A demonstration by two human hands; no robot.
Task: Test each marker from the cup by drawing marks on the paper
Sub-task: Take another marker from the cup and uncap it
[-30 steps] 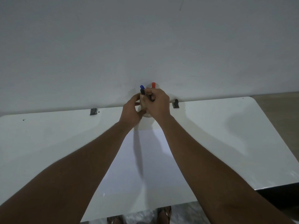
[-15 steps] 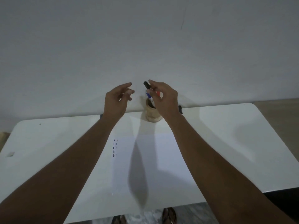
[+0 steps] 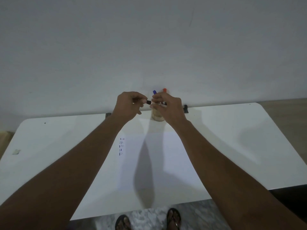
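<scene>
A black marker [image 3: 160, 105] lies level between my hands, above the wooden cup [image 3: 157, 116] at the table's far edge. My right hand [image 3: 167, 106] grips its white barrel. My left hand [image 3: 128, 105] pinches its black cap [image 3: 148, 102] at the marker's left end. A blue-capped marker [image 3: 154, 92] and a red-capped marker [image 3: 164, 90] stick up out of the cup behind my right hand. A white sheet of paper [image 3: 157, 163] lies in front of the cup, with several short dark marks [image 3: 121, 146] near its upper left corner.
The white table [image 3: 240, 146] stands against a plain wall. Two small dark clips [image 3: 185, 108] sit at its far edge. A small scrap [image 3: 16, 151] lies near the left edge. My feet in sandals [image 3: 173, 219] show below the table's front edge.
My right hand has brought the black marker down level in front of the cup. My left hand has moved in from the left and closed on the marker's cap.
</scene>
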